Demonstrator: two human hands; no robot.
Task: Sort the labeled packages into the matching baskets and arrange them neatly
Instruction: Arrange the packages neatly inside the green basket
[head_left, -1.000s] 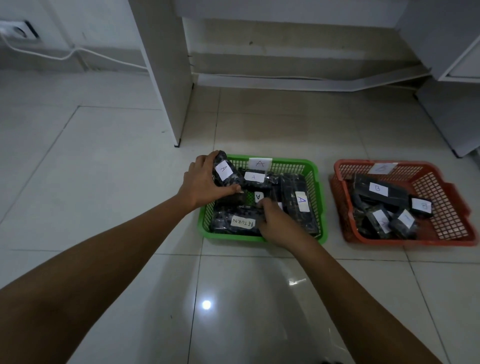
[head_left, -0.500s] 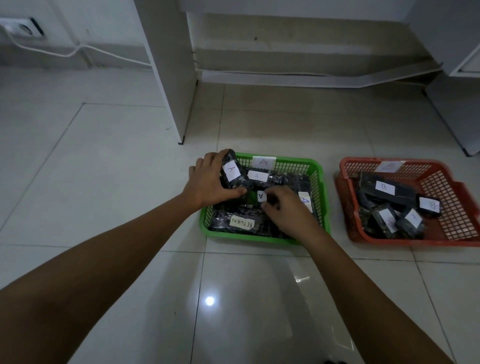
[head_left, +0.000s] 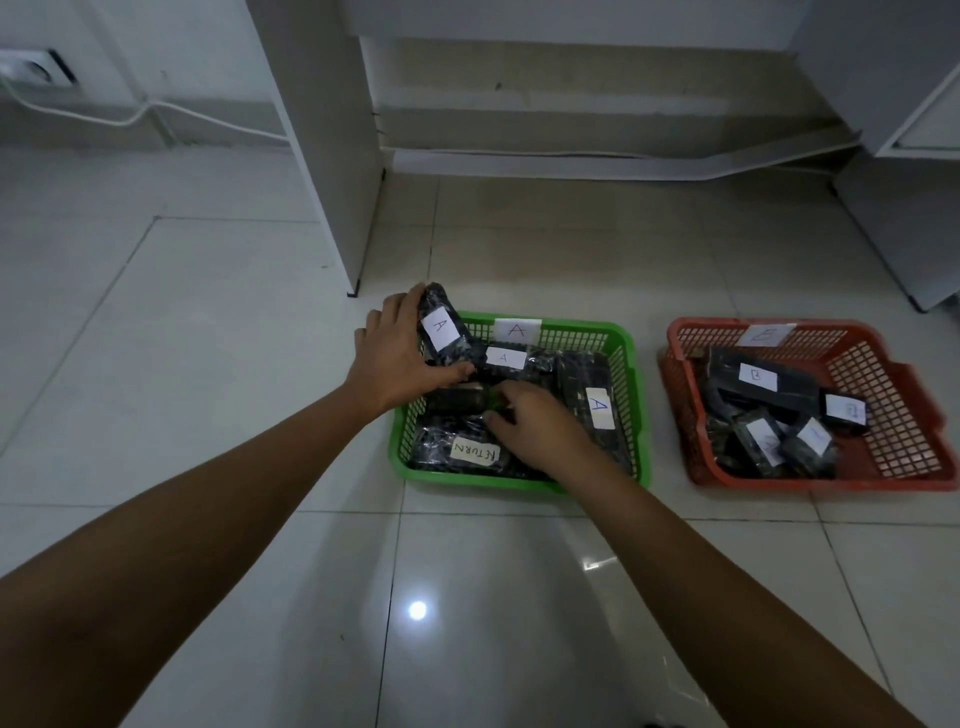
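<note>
A green basket (head_left: 631, 364) tagged "A" sits on the floor with several dark wrapped packages inside. My left hand (head_left: 395, 358) grips an upright package labelled "A" (head_left: 441, 330) at the basket's far left corner. My right hand (head_left: 535, 421) reaches into the basket's middle, fingers curled on a dark package (head_left: 462, 400) lying flat. A package labelled "RETURN" (head_left: 470, 449) lies at the near left of the basket, another "A" package (head_left: 597, 402) along the right wall. The red basket (head_left: 883, 374) tagged "B" holds several packages, one labelled "B" (head_left: 758, 376).
A white cabinet panel (head_left: 332, 156) stands on the tiled floor just behind the green basket. Another white unit (head_left: 904, 223) stands behind the red basket. A wall socket (head_left: 36, 67) and a white cable (head_left: 156, 111) are at the far left.
My right hand has moved from the near edge of the green basket into its middle, covering the small "A" label there. My left hand keeps hold of the upright "A" package.
</note>
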